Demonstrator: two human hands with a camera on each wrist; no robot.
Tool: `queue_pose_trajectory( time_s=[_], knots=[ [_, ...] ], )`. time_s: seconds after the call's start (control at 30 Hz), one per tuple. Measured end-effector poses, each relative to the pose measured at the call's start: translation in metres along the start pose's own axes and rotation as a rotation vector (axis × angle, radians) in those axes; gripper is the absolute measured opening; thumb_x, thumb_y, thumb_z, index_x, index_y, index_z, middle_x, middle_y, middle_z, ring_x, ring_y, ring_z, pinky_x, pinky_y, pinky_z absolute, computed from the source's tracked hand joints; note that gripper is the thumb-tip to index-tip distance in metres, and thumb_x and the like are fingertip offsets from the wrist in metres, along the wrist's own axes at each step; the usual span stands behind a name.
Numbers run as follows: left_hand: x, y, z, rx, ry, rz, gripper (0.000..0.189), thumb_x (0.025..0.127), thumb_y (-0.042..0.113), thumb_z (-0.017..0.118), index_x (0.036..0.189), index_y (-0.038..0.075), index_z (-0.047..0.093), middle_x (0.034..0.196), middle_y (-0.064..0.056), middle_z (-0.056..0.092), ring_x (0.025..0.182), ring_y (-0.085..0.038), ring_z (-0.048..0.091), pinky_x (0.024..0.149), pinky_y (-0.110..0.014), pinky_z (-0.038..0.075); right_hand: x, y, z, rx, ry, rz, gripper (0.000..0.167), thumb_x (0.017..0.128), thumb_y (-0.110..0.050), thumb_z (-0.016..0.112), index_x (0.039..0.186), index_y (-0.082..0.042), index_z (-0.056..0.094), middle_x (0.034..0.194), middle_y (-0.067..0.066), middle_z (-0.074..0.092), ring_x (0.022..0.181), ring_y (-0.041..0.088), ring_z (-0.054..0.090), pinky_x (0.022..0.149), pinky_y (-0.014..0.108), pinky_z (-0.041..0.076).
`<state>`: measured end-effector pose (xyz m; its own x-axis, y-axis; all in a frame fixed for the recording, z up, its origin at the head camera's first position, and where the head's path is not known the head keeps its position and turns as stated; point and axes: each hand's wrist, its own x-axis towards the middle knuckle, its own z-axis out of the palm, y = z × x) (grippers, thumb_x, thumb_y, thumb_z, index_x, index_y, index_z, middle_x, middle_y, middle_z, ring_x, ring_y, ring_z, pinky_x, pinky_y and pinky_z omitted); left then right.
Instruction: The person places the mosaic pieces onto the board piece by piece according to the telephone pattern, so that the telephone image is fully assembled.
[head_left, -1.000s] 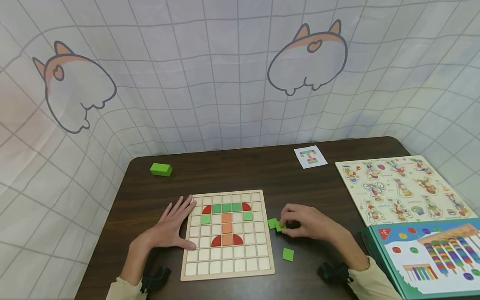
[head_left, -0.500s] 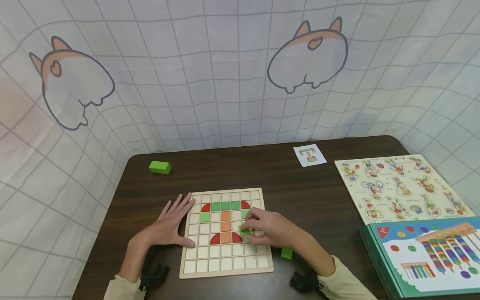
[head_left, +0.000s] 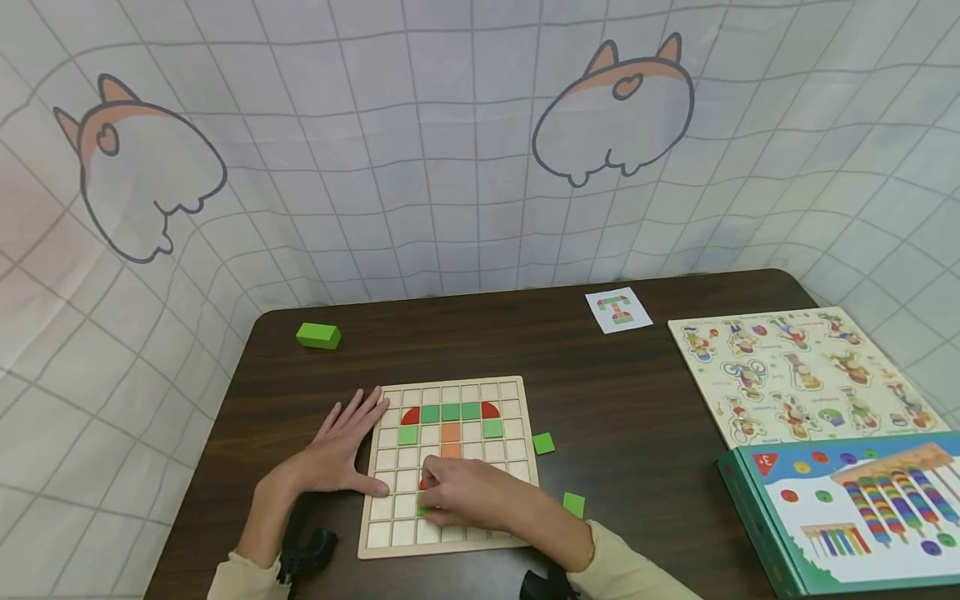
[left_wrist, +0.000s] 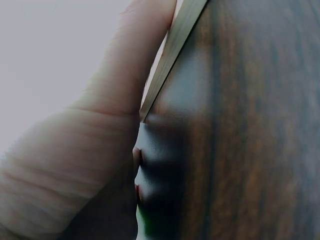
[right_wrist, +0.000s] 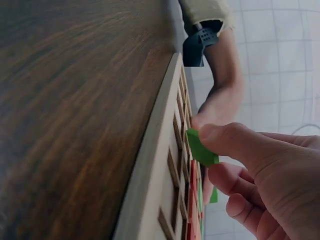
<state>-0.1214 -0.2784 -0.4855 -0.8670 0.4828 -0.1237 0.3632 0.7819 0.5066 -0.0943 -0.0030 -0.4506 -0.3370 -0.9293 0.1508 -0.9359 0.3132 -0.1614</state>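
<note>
My right hand [head_left: 472, 496] pinches a green square tile [right_wrist: 200, 149] between thumb and fingertip, over the lower part of the wooden grid board [head_left: 382, 533]. In the right wrist view the tile is tilted, close above the grid. Several green, orange and red tiles form a T shape on the board; my right hand hides its lower part. My left hand [head_left: 337, 454] rests along the board's left edge with fingers spread and thumb on the rim. In the left wrist view, the thumb [left_wrist: 115, 85] covers part of the board's side.
Two loose green tiles lie right of the board, one higher [head_left: 543, 443] and one lower [head_left: 573, 504]. A pattern card [head_left: 618, 311] and a green block [head_left: 318, 336] lie farther back. On the right are an animal puzzle board [head_left: 810, 375] and a teal-edged box [head_left: 862, 517].
My right hand has moved left from the loose tiles to the board's lower left area, carrying a green tile. The left hand has stayed on the board's edge.
</note>
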Motion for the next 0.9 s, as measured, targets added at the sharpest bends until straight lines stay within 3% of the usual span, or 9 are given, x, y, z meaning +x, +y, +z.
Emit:
queue_pose_trajectory(
  time_s=[0.5, 0.67, 0.77, 0.9],
  knots=[
    [0.000, 0.000, -0.001, 0.001, -0.003, -0.007, 0.124, 0.066, 0.059, 0.081, 0.157, 0.010, 0.012, 0.164, -0.017, 0.005, 0.150, -0.045, 0.001, 0.113, -0.068, 0.001, 0.002, -0.003, 0.006, -0.013, -0.001, 0.031, 0.009, 0.094, -0.023, 0.064, 0.086, -0.022, 0.069, 0.090, -0.007, 0.057, 0.073, -0.001, 0.049, 0.062, 0.007, 0.038],
    [0.001, 0.000, -0.002, 0.003, 0.002, -0.004, 0.124, 0.066, 0.058, 0.081, 0.157, 0.010, 0.012, 0.164, -0.017, 0.005, 0.150, -0.045, 0.001, 0.113, -0.068, 0.002, -0.001, -0.003, 0.007, -0.070, 0.040, 0.023, 0.012, 0.092, -0.034, 0.066, 0.085, -0.026, 0.070, 0.092, -0.011, 0.057, 0.080, 0.002, 0.049, 0.067, 0.010, 0.038],
    [0.001, -0.001, -0.002, -0.003, 0.000, 0.001, 0.124, 0.066, 0.058, 0.081, 0.157, 0.009, 0.012, 0.164, -0.017, 0.005, 0.150, -0.046, 0.001, 0.113, -0.068, 0.002, -0.008, 0.002, -0.002, -0.048, 0.065, 0.044, 0.018, 0.091, -0.042, 0.065, 0.093, -0.025, 0.072, 0.096, -0.009, 0.056, 0.083, 0.005, 0.047, 0.068, 0.012, 0.037],
    [0.001, -0.001, 0.000, -0.011, -0.008, -0.001, 0.124, 0.066, 0.057, 0.081, 0.157, 0.011, 0.011, 0.165, -0.016, 0.004, 0.150, -0.044, 0.000, 0.113, -0.068, 0.001, -0.032, 0.020, -0.021, 0.034, 0.112, 0.155, 0.028, 0.089, -0.039, 0.068, 0.110, -0.021, 0.071, 0.104, -0.005, 0.059, 0.087, 0.008, 0.051, 0.070, 0.014, 0.042]
  ],
)
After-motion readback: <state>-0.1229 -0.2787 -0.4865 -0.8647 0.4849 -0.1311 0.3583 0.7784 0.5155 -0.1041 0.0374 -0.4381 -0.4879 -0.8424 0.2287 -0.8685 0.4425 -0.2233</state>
